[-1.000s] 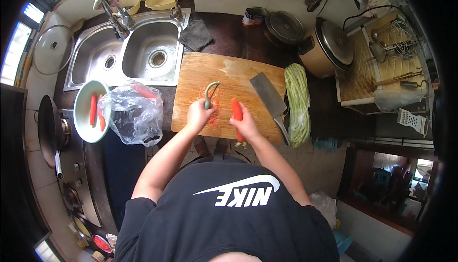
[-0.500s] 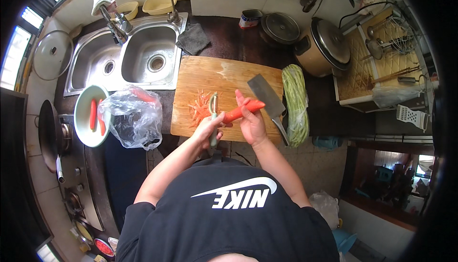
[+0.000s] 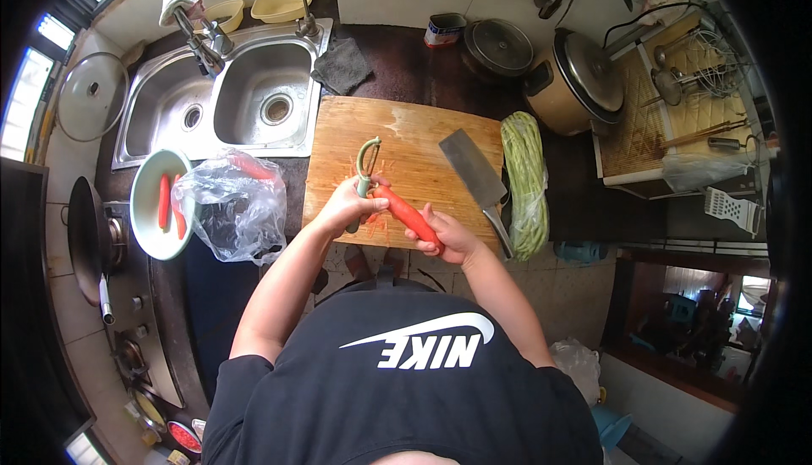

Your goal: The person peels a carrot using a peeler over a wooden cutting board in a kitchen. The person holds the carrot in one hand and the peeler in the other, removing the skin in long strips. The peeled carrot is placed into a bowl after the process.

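Observation:
Over the front of the wooden cutting board (image 3: 414, 131), my right hand (image 3: 455, 241) is closed around the lower end of an orange-red carrot (image 3: 406, 213). The carrot slants up to the left, its other end against my left hand (image 3: 338, 208). That hand grips a pale green peeler (image 3: 364, 181) by its handle, with the blade end pointing up and away from me. Thin orange peelings (image 3: 386, 166) lie on the board, partly hidden behind my left hand. To the right of my hands, a cleaver (image 3: 471, 167) lies flat on the board, its handle toward me.
Long green beans (image 3: 525, 186) in plastic lie right of the board. On the left are a plastic bag (image 3: 233, 211) and a pale bowl (image 3: 152, 241) holding carrots. A double sink (image 3: 216, 97) is behind them; a large pot (image 3: 554, 84) stands back right.
The carrot has swung round: its free end pointed right and now its far end points up-left. My right hand has shifted to the carrot's near end; my left hand moved slightly left with the peeler.

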A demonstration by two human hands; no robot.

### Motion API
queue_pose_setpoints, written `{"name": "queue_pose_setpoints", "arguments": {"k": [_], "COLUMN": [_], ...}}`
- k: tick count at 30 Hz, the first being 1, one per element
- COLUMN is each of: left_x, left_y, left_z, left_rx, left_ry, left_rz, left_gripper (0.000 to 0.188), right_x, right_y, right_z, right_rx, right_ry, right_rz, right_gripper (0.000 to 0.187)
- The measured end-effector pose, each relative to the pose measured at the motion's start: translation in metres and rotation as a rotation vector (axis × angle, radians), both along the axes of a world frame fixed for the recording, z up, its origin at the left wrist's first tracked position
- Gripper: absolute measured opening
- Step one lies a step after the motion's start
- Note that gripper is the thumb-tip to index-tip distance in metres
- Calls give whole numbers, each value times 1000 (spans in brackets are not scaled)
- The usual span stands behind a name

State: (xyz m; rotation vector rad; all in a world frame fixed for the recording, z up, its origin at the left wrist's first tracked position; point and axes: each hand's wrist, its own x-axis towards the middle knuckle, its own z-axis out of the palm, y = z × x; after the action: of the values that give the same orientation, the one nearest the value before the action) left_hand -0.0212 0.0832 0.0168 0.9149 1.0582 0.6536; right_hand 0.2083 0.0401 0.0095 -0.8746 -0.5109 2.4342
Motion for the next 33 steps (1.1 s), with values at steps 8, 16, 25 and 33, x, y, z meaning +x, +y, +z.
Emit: {"name": "queue_pose_setpoints", "arguments": {"k": [8, 16, 25, 33], "left_x": [21, 35, 2, 16], "left_y": [-46, -48, -18, -33], "left_z": [-25, -22, -66, -57], "left_rx": [710, 1067, 858, 641], "left_ry": [857, 992, 1269, 1075], "left_rz": [41, -71, 83, 194], "left_gripper": [17, 15, 17, 15], "right_x": [-28, -30, -5, -18], "right_y": [-2, -11, -23, -20], "right_z": [-5, -21, -22, -15], "right_rx": [-89, -188, -269, -270], "right_ry": [-272, -102, 35, -59], "right_rz": [-330, -312, -249, -372], "right_gripper": [37, 34, 43, 45]}}
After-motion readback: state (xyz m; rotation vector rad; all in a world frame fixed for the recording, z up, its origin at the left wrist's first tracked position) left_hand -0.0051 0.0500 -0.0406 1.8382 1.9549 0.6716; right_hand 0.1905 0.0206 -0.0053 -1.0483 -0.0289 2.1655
